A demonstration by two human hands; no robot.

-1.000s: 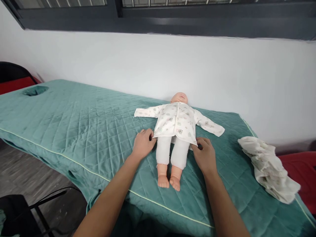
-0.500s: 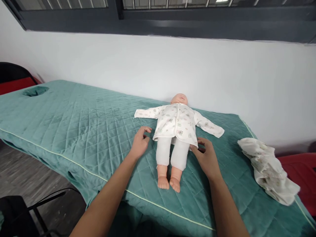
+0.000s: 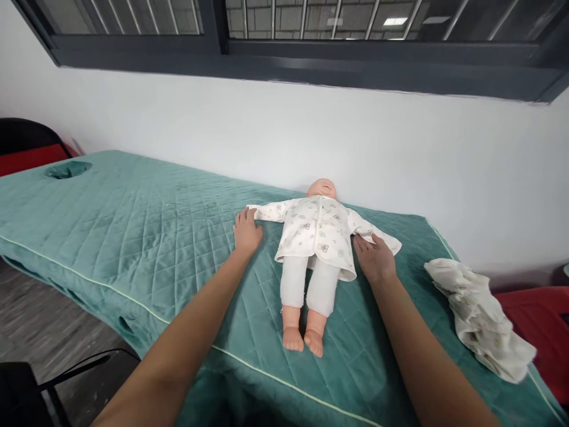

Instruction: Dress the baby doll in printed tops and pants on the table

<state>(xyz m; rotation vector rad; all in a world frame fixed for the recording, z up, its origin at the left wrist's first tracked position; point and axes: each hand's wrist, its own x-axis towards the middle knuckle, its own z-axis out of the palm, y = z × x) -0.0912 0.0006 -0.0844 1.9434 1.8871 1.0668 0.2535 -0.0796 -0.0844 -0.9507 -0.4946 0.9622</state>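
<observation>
A baby doll (image 3: 292, 284) lies on its back on the green quilted bed cover, its feet toward me. It wears a white printed jacket (image 3: 306, 228) with long sleeves spread out to both sides. My left hand (image 3: 248, 231) has its bent fingers closed over the cuff of the sleeve on the left. Palm partly up, my right hand (image 3: 374, 256) is open beside the other sleeve (image 3: 371, 230), fingers reaching to its lower edge and thumb against it. That sleeve hides some of the fingertips.
A crumpled white cloth (image 3: 482, 320) lies near the right end of the bed (image 3: 146, 237). Behind the bed stands a white wall with a dark window frame (image 3: 284, 68). Red chairs show at the far left and at the right. A face hole (image 3: 69, 170) is at the bed's left end.
Both hands have moved up from beside the jacket's hem to the sleeves. My left hand now covers a cuff. The view has tilted slightly upward.
</observation>
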